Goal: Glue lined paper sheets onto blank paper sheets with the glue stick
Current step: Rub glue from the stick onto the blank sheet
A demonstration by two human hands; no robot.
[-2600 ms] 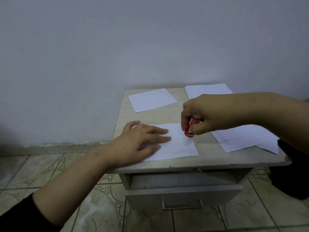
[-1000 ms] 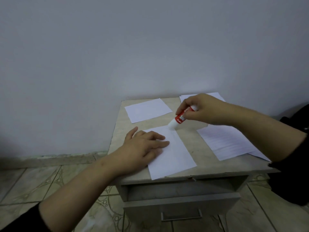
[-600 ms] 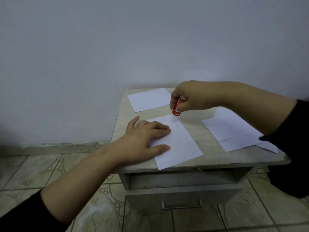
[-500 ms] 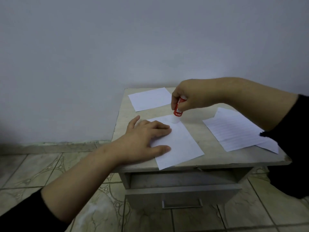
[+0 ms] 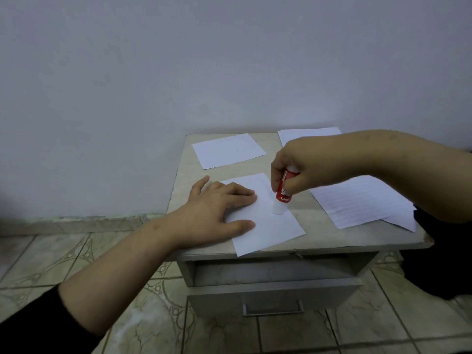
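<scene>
One sheet overhangs the table's front edge, glue stick near its right edge.

Sheet laid at the front of the cabinet top, second sheet placed behind it, lined sheets spread to its right, stack set at the back right, drawer fitted below.

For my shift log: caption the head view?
Left hand flattens blank sheet while right hand presses glue stick onto it.
</scene>
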